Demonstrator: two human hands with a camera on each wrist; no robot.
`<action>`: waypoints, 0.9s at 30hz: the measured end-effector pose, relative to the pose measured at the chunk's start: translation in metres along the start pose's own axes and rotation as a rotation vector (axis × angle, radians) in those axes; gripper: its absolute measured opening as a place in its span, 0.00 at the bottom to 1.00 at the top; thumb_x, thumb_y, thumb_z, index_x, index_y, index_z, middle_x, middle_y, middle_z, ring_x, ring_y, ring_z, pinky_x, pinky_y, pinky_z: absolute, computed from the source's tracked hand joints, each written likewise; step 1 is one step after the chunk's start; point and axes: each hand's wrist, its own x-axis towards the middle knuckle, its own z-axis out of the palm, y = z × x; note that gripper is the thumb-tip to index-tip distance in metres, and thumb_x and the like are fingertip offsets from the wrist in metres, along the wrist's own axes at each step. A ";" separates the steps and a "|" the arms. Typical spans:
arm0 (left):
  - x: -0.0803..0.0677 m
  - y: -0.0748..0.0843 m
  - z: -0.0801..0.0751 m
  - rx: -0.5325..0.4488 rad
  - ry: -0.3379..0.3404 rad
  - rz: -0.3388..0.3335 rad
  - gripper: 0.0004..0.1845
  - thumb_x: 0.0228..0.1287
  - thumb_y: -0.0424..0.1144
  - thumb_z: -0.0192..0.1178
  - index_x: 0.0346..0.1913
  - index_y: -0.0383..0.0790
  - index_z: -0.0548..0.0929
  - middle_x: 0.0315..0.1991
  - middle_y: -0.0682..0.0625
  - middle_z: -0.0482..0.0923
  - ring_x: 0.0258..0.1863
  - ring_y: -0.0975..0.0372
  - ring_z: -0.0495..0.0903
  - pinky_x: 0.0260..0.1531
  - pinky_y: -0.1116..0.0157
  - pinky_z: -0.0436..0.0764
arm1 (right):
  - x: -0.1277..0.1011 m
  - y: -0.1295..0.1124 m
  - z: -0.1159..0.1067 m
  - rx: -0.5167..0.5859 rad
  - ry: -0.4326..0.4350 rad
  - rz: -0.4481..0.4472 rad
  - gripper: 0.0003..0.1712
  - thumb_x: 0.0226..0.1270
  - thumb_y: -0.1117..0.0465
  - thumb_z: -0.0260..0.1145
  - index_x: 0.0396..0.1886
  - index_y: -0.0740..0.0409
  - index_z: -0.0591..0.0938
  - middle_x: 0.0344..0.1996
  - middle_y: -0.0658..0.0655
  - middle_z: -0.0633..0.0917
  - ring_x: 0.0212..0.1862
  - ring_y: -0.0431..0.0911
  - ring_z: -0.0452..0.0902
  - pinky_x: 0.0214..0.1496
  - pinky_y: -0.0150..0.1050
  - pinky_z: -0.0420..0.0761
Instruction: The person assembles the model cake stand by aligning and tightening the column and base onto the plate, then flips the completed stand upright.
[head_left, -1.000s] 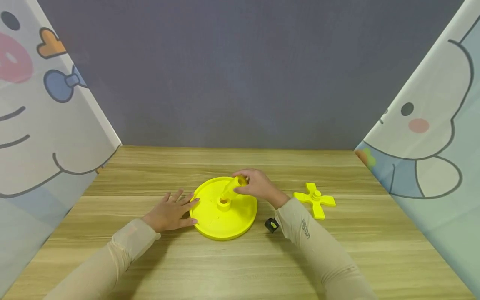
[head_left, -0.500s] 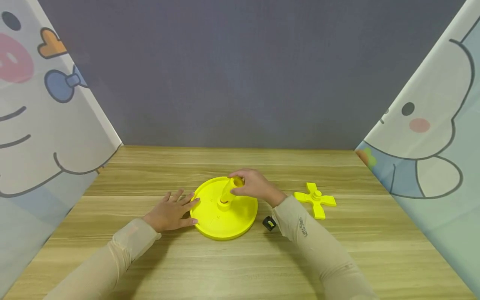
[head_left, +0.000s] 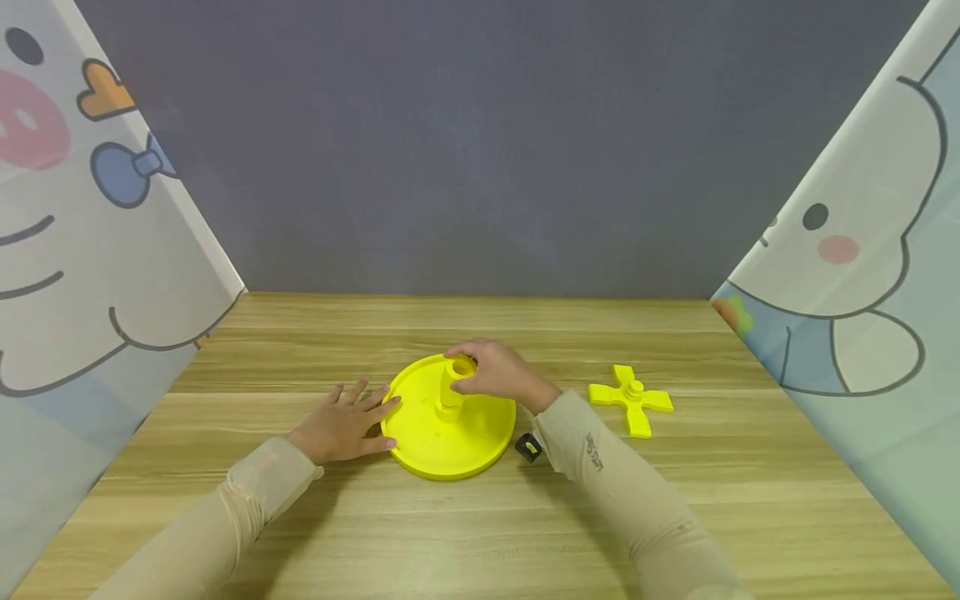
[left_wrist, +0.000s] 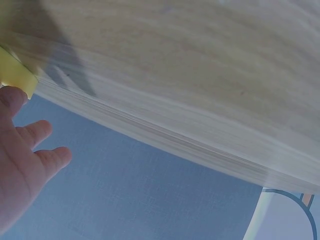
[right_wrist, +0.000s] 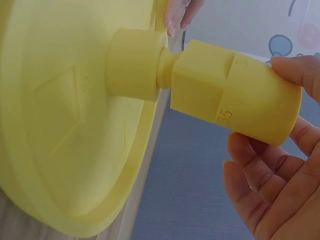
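Observation:
A round yellow tray-like base with a raised rim lies on the table, a short hollow socket standing at its centre. My right hand pinches the wide end of a yellow post between thumb and fingers. In the right wrist view the post's narrow neck meets the socket's mouth, and the post leans slightly; how deep the neck sits is hidden. My left hand is spread flat at the base's left edge, fingertips on the rim. The left wrist view catches only part of that hand and a bit of yellow rim.
A yellow four-armed cross piece with a round stub lies to the right on the wooden table. Beneath the right sleeve shows a small black item, seemingly worn on the wrist. A dark panel rises behind the table, between printed side walls.
My right hand has moved left with the post, which has gone from a clear tilt to nearly upright over the socket. The left hand and the base have stayed in place.

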 end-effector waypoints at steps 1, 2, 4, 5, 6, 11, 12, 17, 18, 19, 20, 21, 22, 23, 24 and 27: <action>0.000 0.000 0.000 0.004 -0.003 -0.001 0.37 0.66 0.62 0.51 0.70 0.40 0.67 0.70 0.37 0.61 0.68 0.34 0.55 0.60 0.34 0.55 | 0.001 0.000 0.001 0.007 0.004 -0.004 0.27 0.57 0.58 0.72 0.57 0.58 0.80 0.57 0.58 0.80 0.59 0.51 0.74 0.61 0.44 0.73; 0.000 0.000 0.000 0.006 -0.005 -0.002 0.37 0.66 0.62 0.51 0.70 0.40 0.67 0.70 0.37 0.61 0.68 0.34 0.55 0.60 0.34 0.55 | 0.002 0.000 0.002 0.015 0.006 -0.008 0.27 0.57 0.58 0.72 0.58 0.59 0.79 0.57 0.58 0.80 0.59 0.51 0.74 0.60 0.43 0.73; 0.000 0.000 0.000 0.008 -0.006 -0.003 0.37 0.66 0.62 0.51 0.70 0.40 0.67 0.70 0.37 0.61 0.68 0.34 0.55 0.60 0.34 0.55 | 0.003 0.001 0.003 0.040 0.012 -0.016 0.28 0.57 0.59 0.72 0.57 0.60 0.79 0.56 0.58 0.80 0.57 0.50 0.75 0.59 0.42 0.74; 0.000 0.000 0.000 0.007 -0.005 -0.003 0.37 0.66 0.62 0.51 0.70 0.40 0.67 0.70 0.37 0.61 0.68 0.34 0.55 0.60 0.34 0.54 | 0.004 0.001 0.004 0.053 0.013 -0.017 0.28 0.57 0.59 0.72 0.58 0.60 0.79 0.56 0.58 0.80 0.57 0.50 0.75 0.59 0.42 0.74; 0.000 0.000 0.000 0.007 -0.003 -0.002 0.37 0.66 0.62 0.51 0.69 0.40 0.67 0.70 0.37 0.61 0.68 0.34 0.55 0.60 0.34 0.55 | 0.004 0.001 0.005 0.063 0.013 -0.018 0.28 0.57 0.59 0.72 0.58 0.61 0.79 0.56 0.59 0.80 0.56 0.50 0.75 0.58 0.42 0.74; 0.000 0.000 0.001 -0.003 0.008 0.004 0.37 0.66 0.62 0.51 0.69 0.40 0.68 0.69 0.37 0.61 0.67 0.34 0.55 0.60 0.33 0.54 | 0.007 0.000 0.007 0.083 0.003 -0.007 0.28 0.57 0.59 0.72 0.58 0.60 0.79 0.57 0.58 0.79 0.55 0.49 0.75 0.56 0.41 0.75; 0.000 0.000 0.001 -0.002 0.008 0.004 0.37 0.66 0.62 0.51 0.69 0.40 0.68 0.69 0.37 0.61 0.67 0.34 0.55 0.60 0.33 0.55 | 0.007 0.000 0.008 0.079 0.000 -0.003 0.28 0.57 0.59 0.72 0.58 0.60 0.79 0.57 0.58 0.79 0.55 0.49 0.75 0.56 0.40 0.76; 0.001 -0.001 0.001 -0.004 0.010 0.006 0.37 0.66 0.62 0.51 0.69 0.40 0.68 0.70 0.36 0.61 0.68 0.34 0.54 0.60 0.33 0.54 | 0.008 -0.002 0.008 0.053 -0.016 -0.010 0.27 0.58 0.58 0.72 0.58 0.58 0.79 0.57 0.57 0.79 0.54 0.49 0.75 0.55 0.41 0.76; 0.001 -0.001 0.001 -0.003 0.013 0.008 0.37 0.66 0.61 0.52 0.69 0.39 0.68 0.70 0.36 0.61 0.67 0.34 0.55 0.60 0.33 0.54 | 0.008 -0.002 0.008 0.042 -0.018 -0.014 0.27 0.58 0.58 0.72 0.58 0.58 0.80 0.57 0.57 0.79 0.54 0.49 0.76 0.55 0.41 0.76; 0.001 -0.001 0.002 -0.004 0.014 0.007 0.37 0.66 0.62 0.51 0.69 0.40 0.68 0.70 0.36 0.61 0.68 0.34 0.54 0.60 0.33 0.54 | 0.008 -0.002 0.008 0.031 -0.021 -0.019 0.27 0.58 0.58 0.72 0.58 0.58 0.80 0.57 0.57 0.79 0.54 0.49 0.76 0.55 0.42 0.76; 0.001 -0.002 0.002 -0.002 0.014 0.006 0.37 0.66 0.62 0.51 0.69 0.40 0.68 0.70 0.37 0.60 0.68 0.34 0.54 0.60 0.33 0.54 | 0.008 -0.003 0.008 0.021 -0.023 -0.021 0.27 0.58 0.57 0.72 0.58 0.58 0.80 0.57 0.57 0.79 0.54 0.49 0.76 0.54 0.42 0.76; 0.001 -0.002 0.002 0.001 0.016 0.006 0.37 0.66 0.61 0.52 0.69 0.40 0.68 0.70 0.37 0.61 0.68 0.34 0.55 0.60 0.33 0.55 | 0.008 -0.003 0.009 0.011 -0.023 -0.023 0.27 0.58 0.57 0.72 0.57 0.58 0.80 0.57 0.57 0.79 0.53 0.49 0.76 0.54 0.42 0.76; 0.001 -0.002 0.002 0.005 0.017 0.007 0.37 0.66 0.62 0.51 0.69 0.40 0.68 0.70 0.37 0.61 0.67 0.34 0.55 0.60 0.33 0.55 | 0.008 -0.004 0.009 -0.003 -0.020 -0.024 0.27 0.57 0.57 0.72 0.57 0.58 0.80 0.57 0.57 0.79 0.53 0.49 0.76 0.54 0.42 0.77; 0.001 -0.003 0.002 0.005 0.015 0.003 0.37 0.66 0.62 0.51 0.69 0.40 0.67 0.70 0.37 0.60 0.68 0.34 0.54 0.60 0.34 0.55 | 0.008 -0.004 0.009 -0.013 -0.014 -0.024 0.27 0.57 0.56 0.72 0.57 0.58 0.80 0.57 0.57 0.79 0.52 0.49 0.77 0.53 0.42 0.77; 0.001 -0.003 0.003 0.007 0.015 0.003 0.37 0.66 0.62 0.51 0.69 0.40 0.68 0.70 0.37 0.60 0.68 0.34 0.55 0.60 0.34 0.55 | 0.008 -0.004 0.010 -0.027 -0.004 -0.023 0.27 0.57 0.56 0.72 0.57 0.58 0.80 0.56 0.57 0.79 0.52 0.48 0.77 0.53 0.41 0.77; 0.001 -0.003 0.003 0.011 0.012 0.000 0.37 0.66 0.62 0.51 0.70 0.40 0.67 0.70 0.37 0.60 0.68 0.34 0.55 0.60 0.34 0.55 | 0.007 -0.006 0.012 -0.082 0.035 -0.010 0.27 0.57 0.53 0.73 0.56 0.57 0.81 0.55 0.57 0.80 0.51 0.49 0.78 0.52 0.41 0.78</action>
